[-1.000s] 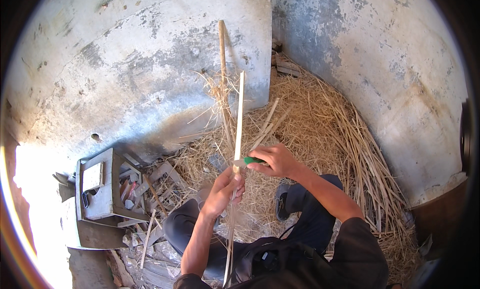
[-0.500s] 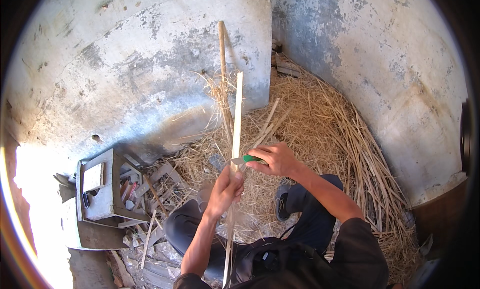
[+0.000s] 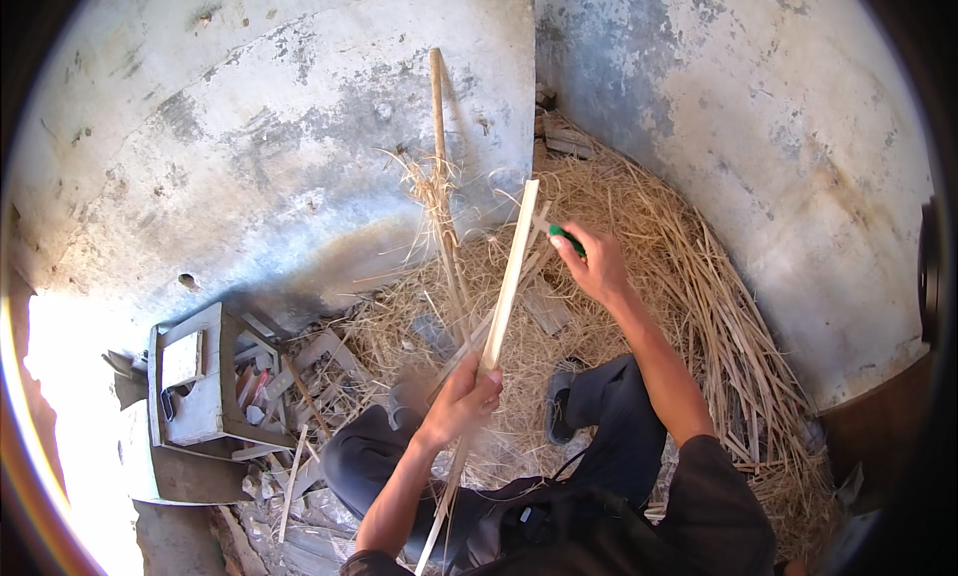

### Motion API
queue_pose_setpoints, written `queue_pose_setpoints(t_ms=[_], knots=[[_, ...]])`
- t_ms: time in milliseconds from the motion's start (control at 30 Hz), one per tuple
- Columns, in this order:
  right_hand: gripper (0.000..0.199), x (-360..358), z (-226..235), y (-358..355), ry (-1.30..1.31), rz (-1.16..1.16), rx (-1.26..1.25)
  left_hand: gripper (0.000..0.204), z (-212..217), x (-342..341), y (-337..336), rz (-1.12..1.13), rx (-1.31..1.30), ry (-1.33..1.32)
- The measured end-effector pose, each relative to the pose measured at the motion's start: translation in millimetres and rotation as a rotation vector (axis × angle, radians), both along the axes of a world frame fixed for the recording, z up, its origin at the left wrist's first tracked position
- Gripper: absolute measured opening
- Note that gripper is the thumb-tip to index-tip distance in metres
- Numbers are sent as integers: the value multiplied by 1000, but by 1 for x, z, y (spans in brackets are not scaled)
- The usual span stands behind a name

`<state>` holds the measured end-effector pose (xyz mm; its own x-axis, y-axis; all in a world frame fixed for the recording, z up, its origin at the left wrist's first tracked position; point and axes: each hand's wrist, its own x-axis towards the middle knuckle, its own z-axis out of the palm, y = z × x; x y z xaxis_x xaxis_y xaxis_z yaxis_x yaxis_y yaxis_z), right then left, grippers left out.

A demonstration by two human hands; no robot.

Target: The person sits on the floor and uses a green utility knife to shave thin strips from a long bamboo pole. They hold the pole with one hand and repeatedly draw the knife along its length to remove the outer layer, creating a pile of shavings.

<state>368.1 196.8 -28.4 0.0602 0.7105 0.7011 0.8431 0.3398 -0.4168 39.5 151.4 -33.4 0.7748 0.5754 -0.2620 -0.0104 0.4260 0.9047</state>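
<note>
Left hand (image 3: 464,401) was clamped round a long pale split cane strip (image 3: 504,282), gripping it approx at mid-length, strip tilted up and slightly rightward w/ its top end near the straw heap. Right hand (image 3: 594,262) was closed on a small green-handled tool (image 3: 566,239), held just right of the strip's upper end; couldn't tell if the blade touched the strip. Hands well apart, left low, right high. Strip's lower end ran down past the person's dark-trousered legs (image 3: 599,426). Behind it a thin brown upright stick (image 3: 439,157) leaned on the grey patchy concrete wall (image 3: 249,157). A big pile of dry yellow straw (image 3: 689,307) filled the corner. To the left, a small grey wooden box w/ compartments (image 3: 195,377) sat on the floor, scraps of wood just beside it
</note>
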Motion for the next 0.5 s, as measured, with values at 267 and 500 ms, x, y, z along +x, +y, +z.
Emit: queue_pose_setpoints(t_ms=[267, 500], knots=[[32, -69, -3, -29, -88, 311, -99, 17, 0, 11, 1, 223, 316, 75], [31, -89, -9, -34, -163, 390, -102, 17, -7, 6, 6, 311, 345, 66]])
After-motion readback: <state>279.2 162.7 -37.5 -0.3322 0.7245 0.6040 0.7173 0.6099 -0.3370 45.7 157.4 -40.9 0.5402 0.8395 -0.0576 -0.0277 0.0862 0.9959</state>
